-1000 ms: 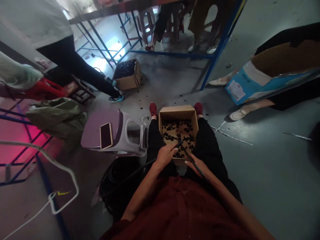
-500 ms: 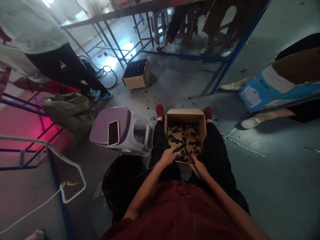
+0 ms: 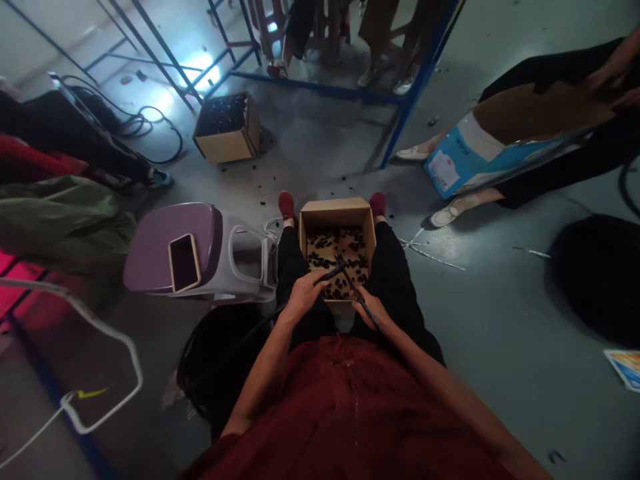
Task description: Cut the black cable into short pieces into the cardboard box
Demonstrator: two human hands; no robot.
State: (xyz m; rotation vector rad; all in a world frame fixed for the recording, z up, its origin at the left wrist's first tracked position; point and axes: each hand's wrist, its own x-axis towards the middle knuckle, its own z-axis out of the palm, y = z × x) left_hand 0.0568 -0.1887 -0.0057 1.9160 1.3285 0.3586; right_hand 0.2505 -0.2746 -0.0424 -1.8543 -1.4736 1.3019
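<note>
My left hand [image 3: 304,293] is closed on a black strip [image 3: 330,272] whose end reaches out over an open cardboard box [image 3: 337,207]. A dark strand trails back from this hand towards a black coiled bundle [image 3: 220,360] on the floor at my left. My right hand [image 3: 371,308] grips a long, thin dark stick-like thing [image 3: 364,305]; its kind is too blurred to tell. The far ends of both held things meet or cross above the box. Many small black pieces [image 3: 323,259] lie scattered on the box bottom, between my legs.
A phone [image 3: 184,263] lies on a purple-topped stool [image 3: 150,240] to my left. Ahead stands another cardboard box [image 3: 227,148] full of black pieces, near a blue table frame [image 3: 320,87]. A person at right has a blue-white carton [image 3: 457,160]. Another black bundle [image 3: 600,273] lies right.
The view has shifted, so the box, stool and hands appear further left, and a black bundle at right has come into sight. Both hands keep their hold above the box.
</note>
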